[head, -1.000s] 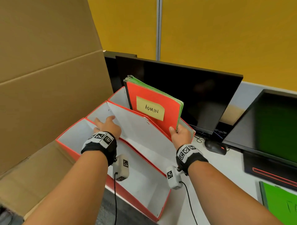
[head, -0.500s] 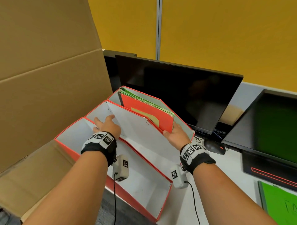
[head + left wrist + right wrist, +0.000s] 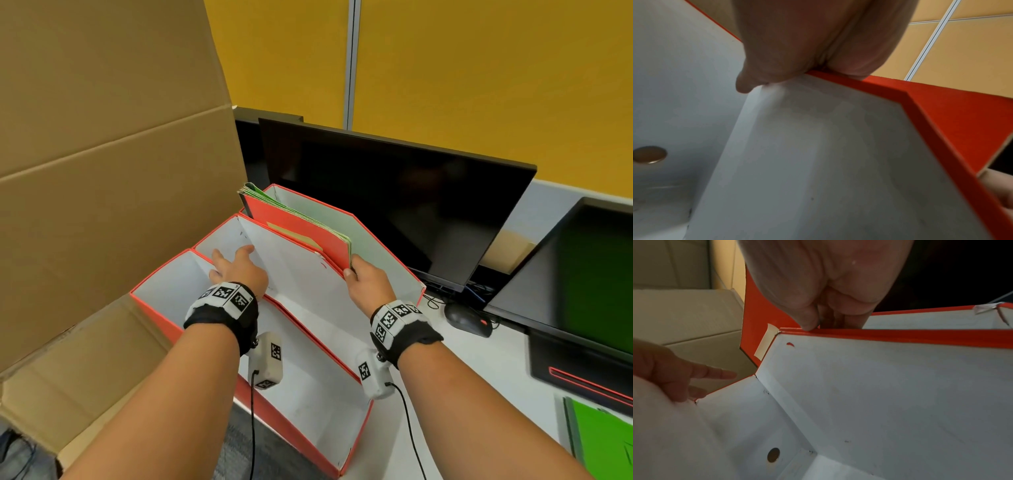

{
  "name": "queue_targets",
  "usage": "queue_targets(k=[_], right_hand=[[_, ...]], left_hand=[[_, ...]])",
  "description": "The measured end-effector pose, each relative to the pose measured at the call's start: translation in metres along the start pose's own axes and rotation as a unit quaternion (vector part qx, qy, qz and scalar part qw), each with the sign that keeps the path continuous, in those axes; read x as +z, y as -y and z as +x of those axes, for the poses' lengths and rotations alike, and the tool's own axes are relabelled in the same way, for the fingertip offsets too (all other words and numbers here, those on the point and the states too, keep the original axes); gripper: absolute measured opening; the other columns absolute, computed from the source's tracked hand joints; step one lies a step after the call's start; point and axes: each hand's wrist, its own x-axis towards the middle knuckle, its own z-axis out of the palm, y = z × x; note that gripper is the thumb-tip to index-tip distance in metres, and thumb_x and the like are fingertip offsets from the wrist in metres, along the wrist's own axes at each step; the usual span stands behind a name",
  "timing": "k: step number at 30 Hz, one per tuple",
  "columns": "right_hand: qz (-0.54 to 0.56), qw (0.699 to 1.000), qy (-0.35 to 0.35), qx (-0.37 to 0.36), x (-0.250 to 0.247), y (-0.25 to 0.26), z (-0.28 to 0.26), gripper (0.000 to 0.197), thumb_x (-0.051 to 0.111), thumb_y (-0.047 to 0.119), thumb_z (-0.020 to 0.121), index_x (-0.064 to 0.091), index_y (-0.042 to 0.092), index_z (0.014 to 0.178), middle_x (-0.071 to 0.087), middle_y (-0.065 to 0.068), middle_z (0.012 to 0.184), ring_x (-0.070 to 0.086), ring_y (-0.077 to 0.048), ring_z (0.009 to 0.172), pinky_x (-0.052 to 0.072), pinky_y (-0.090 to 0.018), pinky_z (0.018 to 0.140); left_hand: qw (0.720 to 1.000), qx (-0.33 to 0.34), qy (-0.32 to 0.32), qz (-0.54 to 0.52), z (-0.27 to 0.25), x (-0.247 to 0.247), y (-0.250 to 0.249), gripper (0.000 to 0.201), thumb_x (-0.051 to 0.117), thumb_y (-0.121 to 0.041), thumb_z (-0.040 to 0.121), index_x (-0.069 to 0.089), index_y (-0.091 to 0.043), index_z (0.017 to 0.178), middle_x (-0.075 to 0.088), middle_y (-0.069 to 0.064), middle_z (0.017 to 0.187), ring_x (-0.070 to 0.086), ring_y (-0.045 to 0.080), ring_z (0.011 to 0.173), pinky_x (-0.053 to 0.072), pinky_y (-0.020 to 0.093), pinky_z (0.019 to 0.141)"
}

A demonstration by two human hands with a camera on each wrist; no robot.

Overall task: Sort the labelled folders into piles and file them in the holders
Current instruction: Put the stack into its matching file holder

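Far left: tall brown cardboard box [image 3: 102, 171], flap folded out low beside the holders; next to it, three red holders with white insides, side by side on the white counter [image 3: 479, 370]; nearest holder [image 3: 301, 394] and middle holder [image 3: 308, 274] with nothing visible inside; left hand [image 3: 239, 270] resting on the divider edge between those two, fingers extended and relaxed, gripping nothing; in the left wrist view, palm [image 3: 807, 40] pressed onto the red rim; further right, far holder [image 3: 376, 240] with a stack of folders [image 3: 301, 222] leaning inside it, red cover in front, green sheets behind, yellow label partly hidden by the holder wall; right hand [image 3: 368, 284] pinching the lower right corner of that stack, thumb in front; behind, dark monitor [image 3: 394, 192]; right of it a black mouse [image 3: 467, 320], second monitor [image 3: 582, 274], green folder [image 3: 603, 442] flat at the lower right edge
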Motion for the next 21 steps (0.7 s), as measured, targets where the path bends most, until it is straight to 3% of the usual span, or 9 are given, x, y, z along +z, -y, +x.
queue_targets(k=[3, 9, 14, 21], right_hand=[[-0.003, 1.0, 0.009, -0.009, 0.003, 0.005, 0.003, 0.025, 0.038, 0.017, 0.099, 0.053, 0.006, 0.115, 0.064, -0.015, 0.113, 0.06, -0.032, 0.104, 0.05, -0.038, 0.091], [-0.006, 0.999, 0.036, 0.002, 0.003, 0.003, 0.001, 0.027, 0.035, 0.02, 0.101, 0.052, 0.006, 0.117, 0.063, -0.016, 0.116, 0.06, -0.033, 0.104, 0.048, -0.032, 0.09], [-0.021, 0.998, 0.052, 0.016, 0.005, 0.005, 0.005, 0.029, 0.033, 0.021, 0.101, 0.05, 0.005, 0.117, 0.062, -0.019, 0.116, 0.06, -0.036, 0.104, 0.05, -0.037, 0.092], [-0.014, 0.998, 0.043, 0.034, 0.003, -0.007, -0.007, 0.044, 0.042, 0.018, 0.098, 0.038, 0.014, 0.142, 0.047, -0.009, 0.138, 0.048, -0.027, 0.126, 0.04, -0.036, 0.106]], left_hand=[[1.0, 0.0, 0.004, 0.003, 0.0, -0.001, 0.0, 0.071, 0.034, 0.004, 0.084, 0.034, -0.04, 0.14, -0.007, 0.005, 0.159, 0.008, 0.035, 0.143, 0.031, 0.048, 0.11], [1.0, 0.002, 0.007, 0.003, -0.002, -0.001, -0.001, 0.07, 0.034, 0.003, 0.085, 0.034, -0.04, 0.14, -0.007, 0.004, 0.159, 0.008, 0.035, 0.143, 0.032, 0.047, 0.11], [1.0, 0.0, 0.01, 0.007, -0.004, -0.004, 0.0, 0.071, 0.034, 0.003, 0.085, 0.032, -0.04, 0.14, -0.007, 0.004, 0.159, 0.01, 0.034, 0.143, 0.032, 0.046, 0.108], [0.999, -0.001, -0.011, -0.036, -0.011, -0.003, 0.002, 0.069, 0.034, 0.005, 0.083, 0.038, -0.038, 0.138, -0.006, 0.004, 0.159, 0.005, 0.033, 0.145, 0.03, 0.047, 0.112]])
